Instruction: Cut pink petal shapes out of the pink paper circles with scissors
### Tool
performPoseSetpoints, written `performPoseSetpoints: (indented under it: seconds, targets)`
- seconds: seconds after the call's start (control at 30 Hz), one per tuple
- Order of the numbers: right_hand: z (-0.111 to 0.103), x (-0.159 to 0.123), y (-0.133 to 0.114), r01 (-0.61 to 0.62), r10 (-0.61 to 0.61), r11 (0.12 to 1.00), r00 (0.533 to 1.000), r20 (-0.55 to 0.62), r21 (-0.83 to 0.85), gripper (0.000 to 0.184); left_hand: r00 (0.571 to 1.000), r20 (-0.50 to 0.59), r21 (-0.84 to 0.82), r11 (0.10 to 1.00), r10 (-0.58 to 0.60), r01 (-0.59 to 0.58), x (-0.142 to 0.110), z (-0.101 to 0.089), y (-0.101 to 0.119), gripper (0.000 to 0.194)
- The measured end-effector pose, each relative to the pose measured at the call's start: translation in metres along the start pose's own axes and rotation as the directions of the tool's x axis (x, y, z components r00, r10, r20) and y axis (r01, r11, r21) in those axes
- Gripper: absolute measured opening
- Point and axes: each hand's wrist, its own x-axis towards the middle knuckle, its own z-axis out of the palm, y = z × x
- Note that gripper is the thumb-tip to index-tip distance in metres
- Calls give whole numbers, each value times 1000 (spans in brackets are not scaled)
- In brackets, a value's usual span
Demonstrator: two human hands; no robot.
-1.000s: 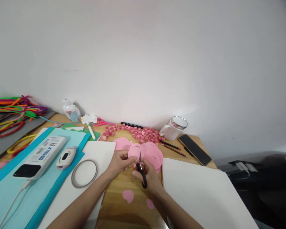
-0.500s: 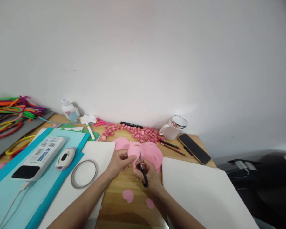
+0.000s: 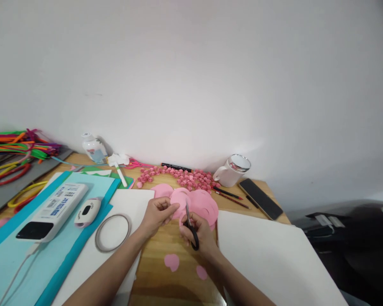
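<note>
Now | left hand [image 3: 158, 214]: fingers pinching one pink disc [image 3: 178, 199] | right hand [image 3: 200, 233]: fingers gripping one scissors [image 3: 194, 236] | two pink scraps [image 3: 171, 262] nearby

left forearm [image 3: 115, 267]: bare, slender, tapered | right forearm [image 3: 241, 278]: bare, slender, tapered | left grip [image 3: 158, 213]: bare | right grip [image 3: 200, 234]: bare

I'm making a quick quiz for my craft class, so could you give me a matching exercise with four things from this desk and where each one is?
Things:
1. Black-handled scissors
2. Grey ring
3. Phone
4. White bottle

Places:
A. On the white sheet at the left
B. By the wall, left of the pink-handled scissors
C. In the right hand
D. Right of the mug

Pairs: 1-C, 2-A, 3-D, 4-B
</note>
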Motion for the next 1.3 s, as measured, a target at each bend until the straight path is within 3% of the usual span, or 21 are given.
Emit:
performPoseSetpoints:
  seconds: [0.27, 0.5, 0.63, 0.73, 0.93, 1.3]
  targets:
    - [0, 0, 1, 10, -9, 999, 1000, -20, 47, 25, 995, -97, -156, 987, 16, -31, 1, 2, 2, 34]
    - [1, 2, 7, 37, -36, 997, 999, -17, 68, 23, 1000, 16, 44, 999, 10, -10, -4, 7, 4, 37]
    - [2, -1, 5, 25, -26, 999, 998, 61, 20, 24, 1000, -13, 94, 996, 4, -3, -5, 9, 1, 44]
    - [2, -1, 3, 17, -16, 1000, 997, 70, -17, 25, 1000, -17, 111, 994, 6, -4, -5, 8, 1, 45]
    - [-1, 3, -2, 56, -56, 998, 997, 44, -4, 33, 997, 81, 153, 988, -21, 8, -5, 7, 6, 43]
    - [0, 1, -8, 16, -16, 1000, 999, 38, 9, 33, 999, 41, 122, 992, -30, 25, -5, 6, 5, 43]
